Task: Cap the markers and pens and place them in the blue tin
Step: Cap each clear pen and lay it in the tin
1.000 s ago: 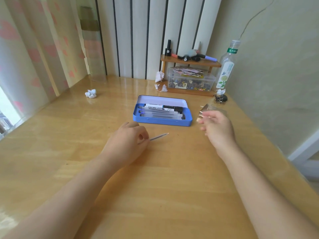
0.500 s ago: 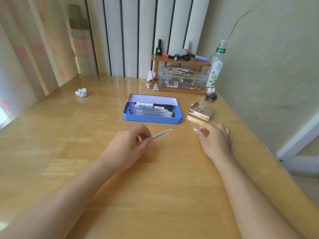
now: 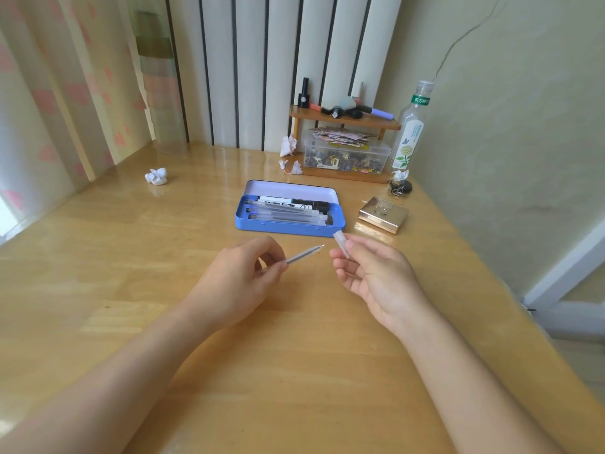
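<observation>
While the left hand (image 3: 235, 283) pinches the pen (image 3: 302, 254) at frame centre, tip bare, the right hand (image 3: 373, 276) should align its pinched cap (image 3: 341, 243) straight on; the blue tin (image 3: 289, 221) waits just above.

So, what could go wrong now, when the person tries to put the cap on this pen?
1. The pen tip is bare and thin, and the clear cap in the right hand is apart from it and tilted. A poor line-up could jab a finger or mark it with ink.
2. The cap is held only by the fingertips, so it may slip onto the table.
3. The blue tin already looks quite full, so the pen may lie on top.
</observation>
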